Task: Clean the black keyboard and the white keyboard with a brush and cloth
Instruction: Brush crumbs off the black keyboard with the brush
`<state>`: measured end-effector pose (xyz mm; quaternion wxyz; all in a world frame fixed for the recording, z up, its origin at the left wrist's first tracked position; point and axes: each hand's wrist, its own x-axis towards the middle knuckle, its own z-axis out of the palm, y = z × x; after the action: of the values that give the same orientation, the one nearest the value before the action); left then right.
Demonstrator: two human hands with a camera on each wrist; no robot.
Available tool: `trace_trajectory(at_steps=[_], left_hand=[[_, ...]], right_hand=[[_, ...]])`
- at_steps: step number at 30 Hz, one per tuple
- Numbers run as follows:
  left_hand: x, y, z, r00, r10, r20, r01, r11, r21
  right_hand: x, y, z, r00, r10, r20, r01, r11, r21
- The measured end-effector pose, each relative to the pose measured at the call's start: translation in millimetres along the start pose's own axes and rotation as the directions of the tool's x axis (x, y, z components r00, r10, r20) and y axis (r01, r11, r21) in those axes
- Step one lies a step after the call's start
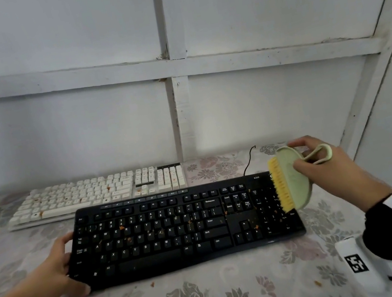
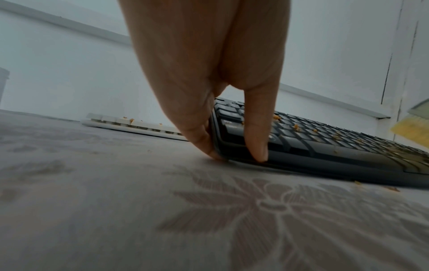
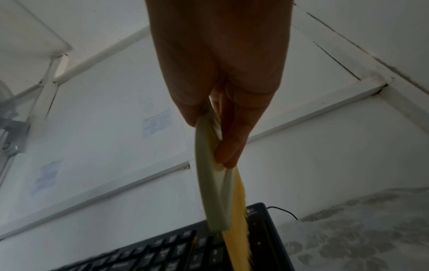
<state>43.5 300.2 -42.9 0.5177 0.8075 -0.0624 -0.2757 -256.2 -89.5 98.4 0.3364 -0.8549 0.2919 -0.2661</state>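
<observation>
Black keyboard (image 1: 178,230) gripped by left hand (image 1: 54,270); right hand (image 1: 329,166) clasps brush (image 1: 290,178)

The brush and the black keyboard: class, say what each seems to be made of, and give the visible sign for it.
Brush: the pale green back and loop handle look like smooth moulded plastic with a matt, even surface; the yellow bristles look synthetic, being fine, straight and uniform in colour.

Black keyboard: probably hard plastic, with matt keys bearing printed white legends and a front edge with a slight sheen.
</observation>
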Motion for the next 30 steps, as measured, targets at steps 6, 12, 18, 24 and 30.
trace_trajectory(at_steps=[6,12,18,24,30], left_hand=[[-26,16,11,0.995,0.099,0.025,-0.099,0.995,0.001],[-26,17,11,0.99,0.137,0.038,-0.135,0.989,-0.053],[-28,19,12,0.987,0.148,0.054,-0.146,0.989,-0.034],[-26,17,11,0.989,0.143,0.041,-0.142,0.989,-0.041],[-25,15,10,0.985,0.165,0.055,-0.163,0.986,-0.038]], right_hand=[[-29,17,6,0.99,-0.024,0.139,0.033,0.997,-0.064],[-16,12,-6,0.999,-0.022,0.035,0.022,1.0,-0.003],[-14,16,0,0.999,0.004,0.041,-0.001,0.998,-0.056],[-30,19,-9,0.986,0.025,0.167,-0.023,1.0,-0.016],[0,4,1,0.999,-0.038,0.001,0.038,0.997,0.067]])
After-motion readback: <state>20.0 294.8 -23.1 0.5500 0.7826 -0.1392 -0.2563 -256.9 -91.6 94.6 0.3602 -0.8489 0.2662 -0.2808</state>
